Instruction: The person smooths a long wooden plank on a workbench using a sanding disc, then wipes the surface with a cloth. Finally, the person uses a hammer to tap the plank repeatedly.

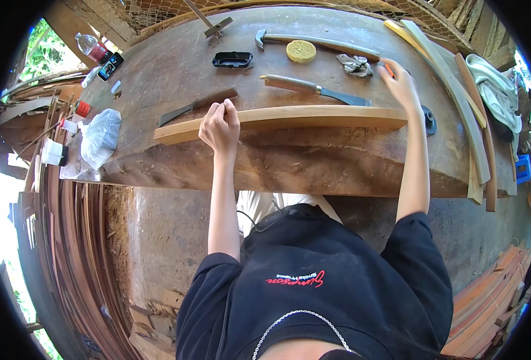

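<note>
A long, slightly curved piece of light wood [319, 117] lies along the near side of the wooden table [313, 162]. My left hand [220, 127] is closed in a fist over its left part; whether the fingers hold anything is hidden. Out beyond its right end, my right hand [401, 87] is closed round a small orange object [389, 70], close to the hammer's handle end. Between my hands lies a chisel-like tool [319, 90] with a wooden handle and dark blade. A second such tool [196, 105] rests left of it, partly behind the light wood.
Farther back are a hammer [319, 42], a yellow round block [301, 51], a crumpled grey cloth [355, 65] and an open black case [232, 59]. A plastic bag [101, 138] and phone [111, 66] lie left. Long wood strips [454, 96] edge the right side.
</note>
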The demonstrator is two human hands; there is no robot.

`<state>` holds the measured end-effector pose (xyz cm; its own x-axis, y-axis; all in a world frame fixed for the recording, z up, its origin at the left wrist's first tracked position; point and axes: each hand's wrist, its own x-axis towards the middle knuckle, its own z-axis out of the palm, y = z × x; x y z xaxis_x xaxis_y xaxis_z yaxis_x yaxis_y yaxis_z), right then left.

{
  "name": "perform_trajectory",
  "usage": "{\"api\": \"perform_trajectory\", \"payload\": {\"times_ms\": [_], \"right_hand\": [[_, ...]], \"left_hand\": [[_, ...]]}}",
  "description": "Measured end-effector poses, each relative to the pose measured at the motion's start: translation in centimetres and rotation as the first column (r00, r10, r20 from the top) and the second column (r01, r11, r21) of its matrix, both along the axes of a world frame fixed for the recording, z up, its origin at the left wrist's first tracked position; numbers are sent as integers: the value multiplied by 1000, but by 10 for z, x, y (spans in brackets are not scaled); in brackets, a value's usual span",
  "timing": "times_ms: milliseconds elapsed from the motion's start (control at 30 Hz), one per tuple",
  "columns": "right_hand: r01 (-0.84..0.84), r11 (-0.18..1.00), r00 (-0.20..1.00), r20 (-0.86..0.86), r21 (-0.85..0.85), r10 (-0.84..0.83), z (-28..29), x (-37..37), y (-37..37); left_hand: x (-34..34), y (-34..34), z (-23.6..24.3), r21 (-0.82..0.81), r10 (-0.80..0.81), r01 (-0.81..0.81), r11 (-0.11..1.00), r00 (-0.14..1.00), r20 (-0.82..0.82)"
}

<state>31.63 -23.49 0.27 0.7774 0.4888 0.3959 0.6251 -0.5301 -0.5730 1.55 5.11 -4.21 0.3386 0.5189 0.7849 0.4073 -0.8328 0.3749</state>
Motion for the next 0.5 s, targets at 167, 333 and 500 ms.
{"api": "perform_trajectory", "payload": {"times_ms": [167, 333, 500], "right_hand": [[-242, 852, 965, -22, -464, 262, -31, 41, 68], [-100, 881, 990, 47, -463, 137, -20, 27, 66], [-115, 974, 992, -80, -193, 101, 51, -37, 20]], "left_hand": [[3, -2, 3, -4, -34, 34, 999, 999, 3], [4, -4, 7, -28, -10, 10, 1000, 1000, -19], [5, -3, 4, -17, -11, 12, 1000, 1000, 8]]}}
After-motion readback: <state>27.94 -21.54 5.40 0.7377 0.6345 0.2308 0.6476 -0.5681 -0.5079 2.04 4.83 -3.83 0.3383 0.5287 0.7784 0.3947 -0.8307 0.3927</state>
